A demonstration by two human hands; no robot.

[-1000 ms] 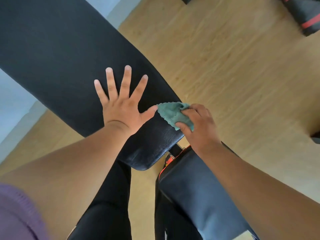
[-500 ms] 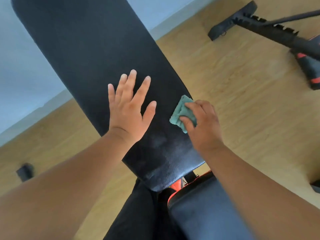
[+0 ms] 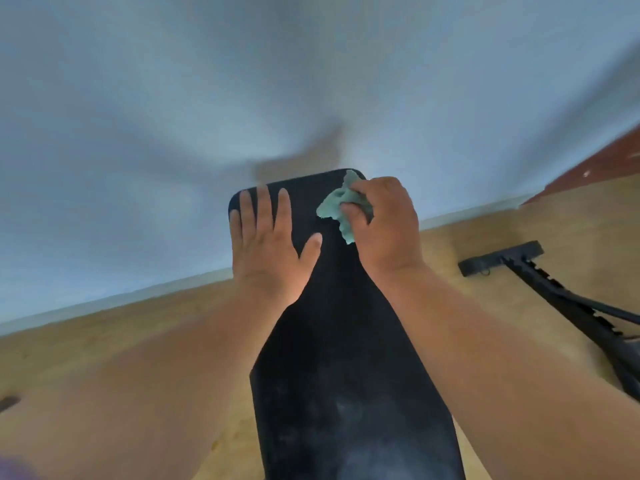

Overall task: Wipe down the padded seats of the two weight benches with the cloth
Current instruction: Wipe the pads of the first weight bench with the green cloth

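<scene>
The person leans over a long black bench pad [image 3: 346, 358] that slopes up and away toward the wall. The right hand [image 3: 384, 223] is curled around a small green cloth [image 3: 334, 204], bunched up between thumb and fingers. It presses the cloth on the pad near the far, rounded end, on the right side. The cloth looks soft and fuzzy, with a wavy edge, and it is crumpled into a lump, not spread flat. A lump like that is likely easy to push hard with.

The left hand [image 3: 266, 237] lies flat on the pad just beside the cloth, with straight fingers and the thumb sticking out. It holds nothing. It probably rests there to hold the person up while they reach far, and to keep the pad from wobbling.

The pad is smooth and dark, like fake leather. It is narrow at the far end and looks wider close to the camera. Near the bottom of the picture there are pale, dusty smudges on it, so that part may need more wiping.

The floor [image 3: 104, 341] is light wood with long lines in it. The wall [image 3: 311, 81] behind is pale blue-grey and very blurry. On the right, a black metal bar with a flat foot [image 3: 502, 259] lies on the floor, with small notches along it. It may be part of the other bench, but the picture does not show enough to be sure.

The wiping seems to be at the top end of this first pad.
</scene>
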